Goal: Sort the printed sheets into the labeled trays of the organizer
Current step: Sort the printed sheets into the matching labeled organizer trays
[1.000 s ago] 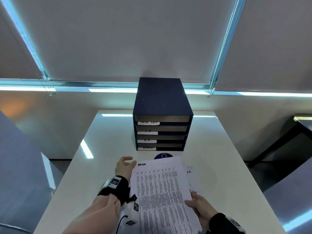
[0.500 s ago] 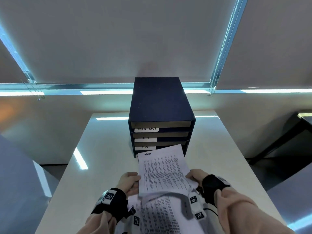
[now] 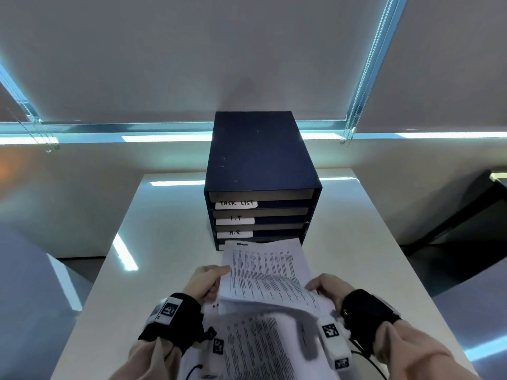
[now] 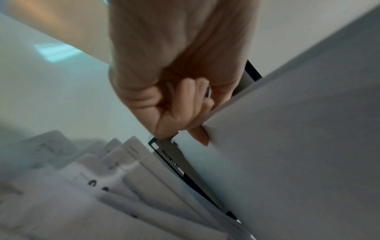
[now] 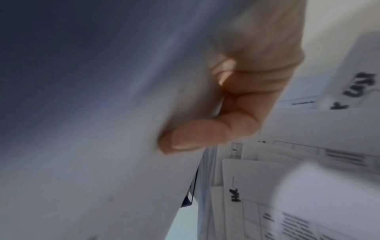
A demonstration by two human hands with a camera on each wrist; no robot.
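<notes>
With the left hand [image 3: 207, 281] and right hand [image 3: 323, 287] each pinching a side edge of the ADMIN sheet [image 3: 267, 272], whose leading edge meets the organizer [image 3: 260, 160] at twelve o'clock, keep it flat and slide it squarely into the bottom tray

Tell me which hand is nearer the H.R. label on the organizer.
Left. The left hand grips the sheet's left edge, below the H.R. label on the organizer. The right hand grips the right edge, farther off.
</notes>
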